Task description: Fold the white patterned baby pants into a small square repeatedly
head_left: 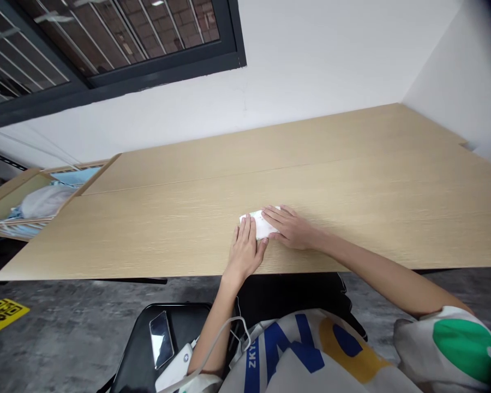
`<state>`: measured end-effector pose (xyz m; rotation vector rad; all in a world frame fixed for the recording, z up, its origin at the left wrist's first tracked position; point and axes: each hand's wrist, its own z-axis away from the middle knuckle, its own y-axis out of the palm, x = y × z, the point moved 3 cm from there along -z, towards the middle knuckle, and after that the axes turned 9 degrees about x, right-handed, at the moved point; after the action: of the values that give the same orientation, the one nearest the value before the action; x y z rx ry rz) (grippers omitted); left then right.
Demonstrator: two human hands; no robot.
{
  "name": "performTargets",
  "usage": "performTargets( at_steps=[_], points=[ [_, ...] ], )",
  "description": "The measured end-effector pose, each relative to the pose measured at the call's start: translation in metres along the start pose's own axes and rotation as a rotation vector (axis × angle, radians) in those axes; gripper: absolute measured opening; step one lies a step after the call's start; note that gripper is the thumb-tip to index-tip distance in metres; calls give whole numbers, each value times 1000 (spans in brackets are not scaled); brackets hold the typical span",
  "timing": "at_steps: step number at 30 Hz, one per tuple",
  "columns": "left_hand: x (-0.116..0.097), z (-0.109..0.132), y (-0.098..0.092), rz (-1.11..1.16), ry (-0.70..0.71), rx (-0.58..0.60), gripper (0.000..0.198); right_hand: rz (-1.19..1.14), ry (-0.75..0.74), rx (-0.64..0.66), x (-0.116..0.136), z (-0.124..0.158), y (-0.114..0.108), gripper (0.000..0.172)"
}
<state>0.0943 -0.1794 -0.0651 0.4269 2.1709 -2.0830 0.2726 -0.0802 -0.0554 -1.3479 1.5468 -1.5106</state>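
A small flat white rectangle with faint coloured marks (260, 225), perhaps a pack of tissues, lies on the pale wooden tabletop (167, 218) near its front edge. My left hand (245, 248) rests on its left end, fingers stretched forward and thumb out to the right. From the right, my right hand (290, 226) lies across the other end with its fingers extended flat. Both hands press from above, and neither is wrapped round it. The fingers hide the two ends of the white thing.
A crate holding bagged things (45, 202) stands left of the table. A black chair (135, 349) below carries a phone (161, 339) and a white device (175, 368) with a cable (213, 349). Behind the table are a white wall (311, 60) and a barred window (139, 33).
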Motion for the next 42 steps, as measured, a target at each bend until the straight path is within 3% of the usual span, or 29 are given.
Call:
performTargets(
  at_steps=[21, 27, 36, 42],
  points=[
    [1, -2, 5, -27, -36, -3, 81, -138, 85, 140, -12, 0, 0, 71],
    [3, -2, 4, -32, -31, 11, 81, -138, 91, 113, -10, 0, 1, 63],
    [-8, -12, -13, -69, -114, -13, 60, -27, 25, -26, -6, -1, 2, 60],
    [-8, -16, -10, -38, -125, 75, 65, -61, 17, -25, -10, -2, 5, 59]
  ],
)
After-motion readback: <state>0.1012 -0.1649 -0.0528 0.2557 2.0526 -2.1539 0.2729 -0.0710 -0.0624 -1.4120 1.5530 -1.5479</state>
